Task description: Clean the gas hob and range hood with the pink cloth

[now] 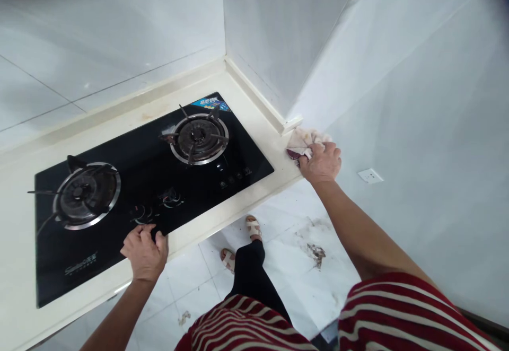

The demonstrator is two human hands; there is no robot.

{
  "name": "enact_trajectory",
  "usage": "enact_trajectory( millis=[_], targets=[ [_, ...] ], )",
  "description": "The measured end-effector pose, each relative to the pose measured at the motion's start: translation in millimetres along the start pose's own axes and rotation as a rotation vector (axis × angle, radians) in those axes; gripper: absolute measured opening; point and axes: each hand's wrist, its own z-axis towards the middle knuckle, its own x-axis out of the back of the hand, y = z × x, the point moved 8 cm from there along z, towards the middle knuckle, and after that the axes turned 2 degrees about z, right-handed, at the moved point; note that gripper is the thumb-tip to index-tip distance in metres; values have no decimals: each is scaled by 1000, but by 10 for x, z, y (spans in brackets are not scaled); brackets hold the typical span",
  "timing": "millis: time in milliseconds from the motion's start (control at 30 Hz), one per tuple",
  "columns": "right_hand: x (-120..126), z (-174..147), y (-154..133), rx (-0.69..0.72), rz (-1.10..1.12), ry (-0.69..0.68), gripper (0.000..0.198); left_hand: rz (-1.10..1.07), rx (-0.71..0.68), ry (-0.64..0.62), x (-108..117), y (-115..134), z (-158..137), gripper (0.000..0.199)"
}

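Note:
My right hand (323, 161) is closed on a crumpled, pale pinkish cloth (304, 138) with a dark red patch. It presses the cloth against the right end of the cream countertop (274, 147), by the wall corner. My left hand (145, 251) rests at the front edge of the black glass gas stove (137, 144), thumb apart from the slightly bent fingers and nothing in it. Its fingertips lie just below the left control knob (141, 213); the right control knob (172, 198) sits a little farther off.
Two round burners with pan supports, the left burner (84, 192) and the right burner (198, 136), stand up from the glass. A raised ledge (254, 90) runs along the tiled walls. A wall socket (370, 176) is at right. Dirt stains (316, 254) mark the floor.

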Motion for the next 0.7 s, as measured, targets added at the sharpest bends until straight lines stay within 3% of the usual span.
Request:
enact_trajectory(
  millis=[700],
  targets=[
    [17, -22, -2, 23, -37, 65, 38, 16, -69, 81, -5, 16, -31, 34]
  ],
)
